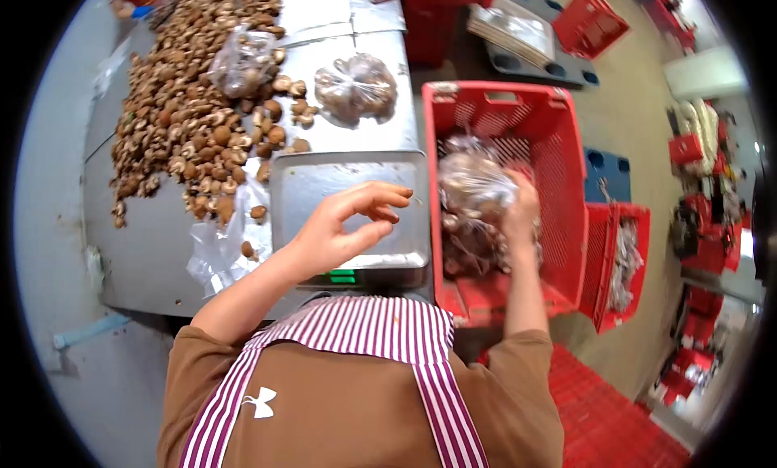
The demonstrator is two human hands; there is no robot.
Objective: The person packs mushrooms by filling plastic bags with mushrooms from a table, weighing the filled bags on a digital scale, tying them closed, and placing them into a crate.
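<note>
My left hand (344, 225) hovers over the metal pan of a weighing scale (295, 193), its fingers loosely bent and thumb apart, with nothing in it. A green display glows at the scale's near edge. My right hand (522, 213) reaches inside a red plastic crate (558, 176) and grips the side of a clear bag of mushrooms (476, 183); its fingertips are partly hidden. More bagged mushrooms (468, 245) lie under and beside that bag. Beyond the scale, a knotted bag of mushrooms (356, 87) rests on the metal table.
A large heap of loose brown mushrooms (190, 120) covers the table's left side, with another filled bag (243, 61) on it. Empty plastic bags (222, 253) lie near the scale. To the right stand a second red crate (599, 265) and pallets (607, 175) on the floor.
</note>
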